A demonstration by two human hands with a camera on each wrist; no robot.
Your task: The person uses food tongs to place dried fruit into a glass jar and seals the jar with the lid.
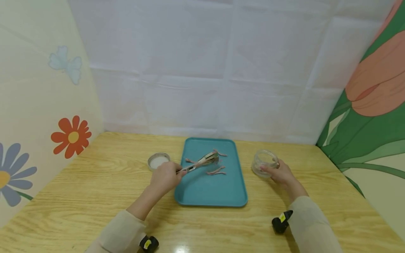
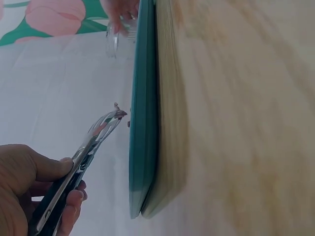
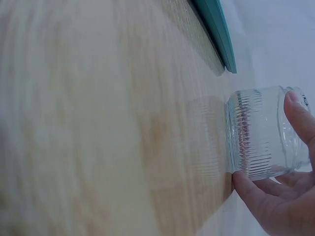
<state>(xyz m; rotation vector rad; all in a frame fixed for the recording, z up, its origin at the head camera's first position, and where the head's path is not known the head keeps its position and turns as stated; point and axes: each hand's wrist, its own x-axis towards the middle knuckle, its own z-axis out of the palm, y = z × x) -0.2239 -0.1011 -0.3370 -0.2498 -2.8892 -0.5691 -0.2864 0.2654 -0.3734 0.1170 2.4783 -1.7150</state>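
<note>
My left hand (image 1: 166, 178) grips a pair of metal tongs (image 1: 191, 168) and holds their head over the blue tray (image 1: 209, 191). In the left wrist view, the tips of the tongs (image 2: 93, 140) have a small brownish-pink strip (image 2: 119, 114) at their end. Several thin pinkish strips (image 1: 216, 172) lie on the tray; what they are made of is too small to tell. On the right, my other hand (image 1: 281, 173) holds a clear glass jar (image 3: 261, 130) by its side, fingers and thumb around it. The jar stands upright without a lid, with something faintly pinkish low inside.
A round lid (image 1: 158, 161) with a metallic rim lies on the wooden table (image 1: 110, 175), left of the tray and just beyond my left hand. White cloth (image 1: 190, 70) hangs behind the table. Flower-printed panels (image 1: 373, 105) flank both sides.
</note>
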